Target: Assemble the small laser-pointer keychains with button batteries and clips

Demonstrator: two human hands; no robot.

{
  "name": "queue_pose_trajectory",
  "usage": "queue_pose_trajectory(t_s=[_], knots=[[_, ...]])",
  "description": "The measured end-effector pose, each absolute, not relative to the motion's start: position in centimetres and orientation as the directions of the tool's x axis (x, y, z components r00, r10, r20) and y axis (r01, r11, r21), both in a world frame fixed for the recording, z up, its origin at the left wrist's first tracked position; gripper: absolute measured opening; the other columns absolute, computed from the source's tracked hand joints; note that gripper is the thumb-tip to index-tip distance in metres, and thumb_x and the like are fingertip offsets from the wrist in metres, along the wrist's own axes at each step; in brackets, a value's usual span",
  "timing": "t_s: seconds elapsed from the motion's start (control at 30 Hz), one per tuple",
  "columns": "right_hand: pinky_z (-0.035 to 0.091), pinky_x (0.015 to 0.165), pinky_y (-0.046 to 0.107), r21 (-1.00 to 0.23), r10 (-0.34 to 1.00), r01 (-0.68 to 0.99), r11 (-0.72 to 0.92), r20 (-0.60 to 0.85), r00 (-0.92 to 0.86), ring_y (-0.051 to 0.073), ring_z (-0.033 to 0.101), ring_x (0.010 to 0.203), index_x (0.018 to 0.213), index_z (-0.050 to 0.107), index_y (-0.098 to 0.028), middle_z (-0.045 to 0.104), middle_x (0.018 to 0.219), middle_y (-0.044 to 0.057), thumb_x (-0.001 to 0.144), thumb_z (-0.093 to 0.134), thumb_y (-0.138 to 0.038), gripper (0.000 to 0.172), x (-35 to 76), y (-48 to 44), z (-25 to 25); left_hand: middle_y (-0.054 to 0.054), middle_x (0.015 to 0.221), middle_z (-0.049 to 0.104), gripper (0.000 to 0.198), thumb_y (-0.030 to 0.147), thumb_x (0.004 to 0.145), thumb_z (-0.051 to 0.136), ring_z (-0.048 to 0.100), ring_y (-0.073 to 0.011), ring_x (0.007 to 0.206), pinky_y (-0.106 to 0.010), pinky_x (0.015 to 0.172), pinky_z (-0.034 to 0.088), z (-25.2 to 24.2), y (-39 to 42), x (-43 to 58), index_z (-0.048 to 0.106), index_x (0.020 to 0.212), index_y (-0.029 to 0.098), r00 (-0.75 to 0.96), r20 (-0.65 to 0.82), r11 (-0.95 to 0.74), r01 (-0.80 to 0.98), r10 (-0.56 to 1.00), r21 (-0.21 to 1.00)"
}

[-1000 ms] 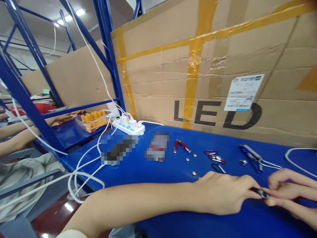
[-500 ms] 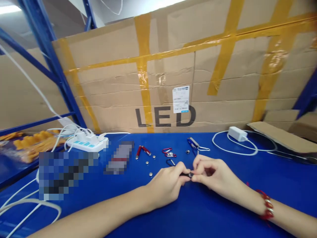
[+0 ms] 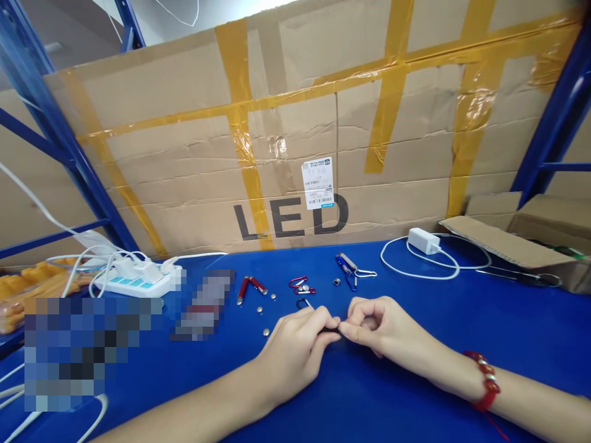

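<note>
My left hand (image 3: 293, 351) pinches a small black tube (image 3: 329, 330) between thumb and fingers, most of it covered by them. The fingertips of my right hand (image 3: 388, 326) are closed at the tube's other end, where the exact grip is hidden. Just beyond the left hand is a black carabiner clip (image 3: 303, 303), partly hidden. Red carabiner clips (image 3: 301, 283) lie farther back. Left of these are two red tubes (image 3: 249, 288) and a few silver button-like discs (image 3: 259, 309). Blue and silver tubes with clips (image 3: 347, 266) rest beyond the right hand.
On the blue table (image 3: 369, 400), a white power strip (image 3: 138, 282) with cables sits at the left, near pixelated items. A white charger (image 3: 422, 240) with a looped cable lies back right. A large cardboard box (image 3: 194, 178) stands behind; an open carton (image 3: 549, 227) is at right.
The view has shifted, so the scene sits farther left. Both hands still meet at the black tube; the silver end seen between the fingertips before is now covered.
</note>
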State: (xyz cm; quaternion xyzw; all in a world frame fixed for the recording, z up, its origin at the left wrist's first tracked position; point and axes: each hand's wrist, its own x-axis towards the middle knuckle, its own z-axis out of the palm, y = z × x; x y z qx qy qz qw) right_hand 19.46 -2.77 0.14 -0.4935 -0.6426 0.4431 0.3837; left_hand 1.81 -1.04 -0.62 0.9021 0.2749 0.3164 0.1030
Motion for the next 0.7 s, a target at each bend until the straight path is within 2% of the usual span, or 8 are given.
queue_pose_trajectory(t_s=[0.17, 0.4, 0.53, 0.7], knots=[[0.02, 0.037, 0.018, -0.955, 0.971, 0.282, 0.094, 0.026, -0.236, 0.003, 0.032, 0.039, 0.054, 0.05, -0.015, 0.042, 0.051, -0.005, 0.062, 0.067, -0.045, 0.036, 19.6, -2.7, 0.1, 0.0, 0.082, 0.061, 0.01, 0.017, 0.087, 0.043, 0.058, -0.0132, 0.076, -0.021, 0.068, 0.044, -0.2, -1.3, 1.8, 0.05, 0.082, 0.019, 0.642, 0.476, -0.799, 0.46, 0.601, 0.389], [0.02, 0.037, 0.018, -0.953, 0.972, 0.3, 0.037, -0.035, -0.231, 0.004, 0.032, 0.038, 0.055, 0.051, -0.015, 0.042, 0.046, -0.006, 0.061, 0.067, -0.047, 0.036, 19.5, -2.6, 0.6, 0.0, 0.091, 0.063, 0.012, 0.02, 0.088, 0.043, 0.059, -0.0133, 0.083, -0.021, 0.074, 0.044, 0.2, -1.5, 1.7, 0.052, 0.096, 0.021, 0.65, 0.459, -0.794, 0.453, 0.606, 0.406], [0.018, 0.036, 0.017, -0.941, 0.975, 0.34, 0.007, -0.069, -0.211, 0.004, 0.031, 0.036, 0.059, 0.05, -0.016, 0.039, 0.042, -0.007, 0.063, 0.064, -0.052, 0.038, 19.5, -2.6, 0.5, 0.001, 0.093, 0.063, 0.012, 0.021, 0.089, 0.043, 0.058, -0.0134, 0.086, -0.021, 0.076, 0.044, 0.4, -1.6, 1.7, 0.053, 0.096, 0.021, 0.652, 0.428, -0.776, 0.467, 0.626, 0.425], [0.02, 0.036, 0.018, -0.933, 0.974, 0.361, 0.018, -0.065, -0.218, 0.004, 0.032, 0.035, 0.059, 0.051, -0.016, 0.042, 0.042, -0.006, 0.061, 0.064, -0.054, 0.04, 19.7, -2.3, 0.2, 0.001, 0.095, 0.064, 0.009, 0.02, 0.087, 0.045, 0.059, -0.0127, 0.087, -0.02, 0.076, 0.044, 0.6, -1.7, 1.7, 0.053, 0.093, 0.021, 0.642, 0.42, -0.761, 0.467, 0.642, 0.45]])
